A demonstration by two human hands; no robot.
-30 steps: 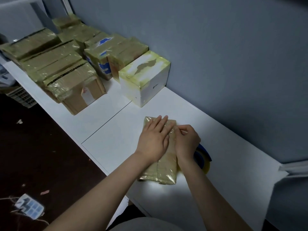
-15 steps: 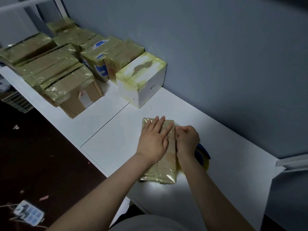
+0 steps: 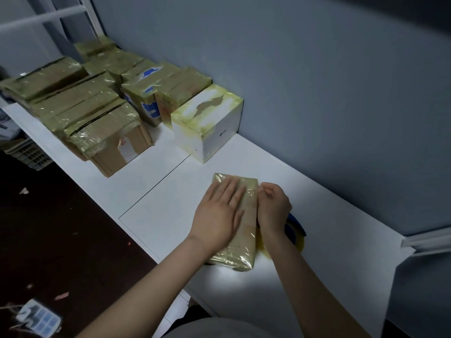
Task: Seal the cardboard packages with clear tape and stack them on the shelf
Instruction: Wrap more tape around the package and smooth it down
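A flat cardboard package point(image 3: 244, 247) wrapped in shiny clear tape lies on the white table point(image 3: 170, 211). My left hand point(image 3: 219, 213) presses flat on its top with straight fingers. My right hand point(image 3: 273, 206) sits against the package's right edge with curled fingers; what they hold is hidden. A tape roll point(image 3: 296, 234) with a blue core lies just right of the package, partly behind my right hand.
Several taped packages point(image 3: 80, 103) stand in rows at the back left, the nearest being a white box point(image 3: 207, 125) against the grey wall. A white shelf bracket point(image 3: 424, 240) juts out at right. The dark floor lies to the left of the table edge.
My left hand has slid slightly leftward across the package top. My right hand stays at the package's right edge. The view has shifted a little.
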